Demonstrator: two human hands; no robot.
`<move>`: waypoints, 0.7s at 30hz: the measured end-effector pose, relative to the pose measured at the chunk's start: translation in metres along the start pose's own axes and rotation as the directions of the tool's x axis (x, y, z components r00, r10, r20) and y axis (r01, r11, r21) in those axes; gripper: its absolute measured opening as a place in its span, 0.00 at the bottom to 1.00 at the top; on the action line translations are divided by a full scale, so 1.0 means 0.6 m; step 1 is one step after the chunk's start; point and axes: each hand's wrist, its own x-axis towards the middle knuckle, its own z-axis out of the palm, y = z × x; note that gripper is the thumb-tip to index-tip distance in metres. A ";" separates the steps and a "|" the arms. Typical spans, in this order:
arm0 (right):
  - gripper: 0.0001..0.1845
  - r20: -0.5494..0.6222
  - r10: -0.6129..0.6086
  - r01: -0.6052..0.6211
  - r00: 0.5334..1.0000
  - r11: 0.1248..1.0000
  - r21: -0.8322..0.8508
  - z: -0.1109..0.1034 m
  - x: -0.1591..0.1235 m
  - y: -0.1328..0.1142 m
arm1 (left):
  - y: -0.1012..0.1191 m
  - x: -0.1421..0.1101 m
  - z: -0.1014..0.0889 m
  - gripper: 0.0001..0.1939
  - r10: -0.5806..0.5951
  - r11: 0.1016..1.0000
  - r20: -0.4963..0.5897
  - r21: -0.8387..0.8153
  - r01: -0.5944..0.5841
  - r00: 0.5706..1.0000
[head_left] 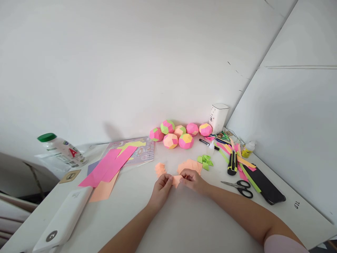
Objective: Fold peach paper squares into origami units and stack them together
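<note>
Between my two hands is a small piece of peach paper (177, 181). My left hand (162, 188) pinches its left edge between thumb and fingers. On the other side, my right hand (194, 181) grips the right edge the same way. Just beyond my right hand lies a pile of peach paper pieces (190, 165), partly covered by that hand. A smaller group of folded peach pieces (160, 169) sits beyond my left hand. Several folded green paper pieces (205, 161) rest to the right of the pile.
Several colourful paper balls (170, 141) stand by the wall. Scissors (240, 188), a cutter knife (232, 163), paper strips (247, 161) and a black case (265, 184) lie right. Pink sheets (110, 167), a white device (64, 218) and a green-capped bottle (63, 151) are left. A white cup (218, 119) stands behind.
</note>
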 end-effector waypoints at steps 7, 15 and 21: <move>0.13 -0.026 -0.001 0.001 1.000 1.000 -0.007 0.002 0.001 0.003 | -0.002 0.002 0.000 0.14 0.024 0.999 -0.014 0.023 -0.024 1.000; 0.12 -0.031 0.045 -0.045 0.998 0.999 0.012 0.003 0.000 0.003 | -0.001 0.002 0.002 0.12 0.007 0.998 0.016 -0.058 -0.006 1.000; 0.12 -0.045 0.037 -0.039 0.998 0.999 -0.024 0.003 0.001 0.001 | -0.006 0.003 0.000 0.12 0.019 0.997 0.032 -0.070 -0.017 0.999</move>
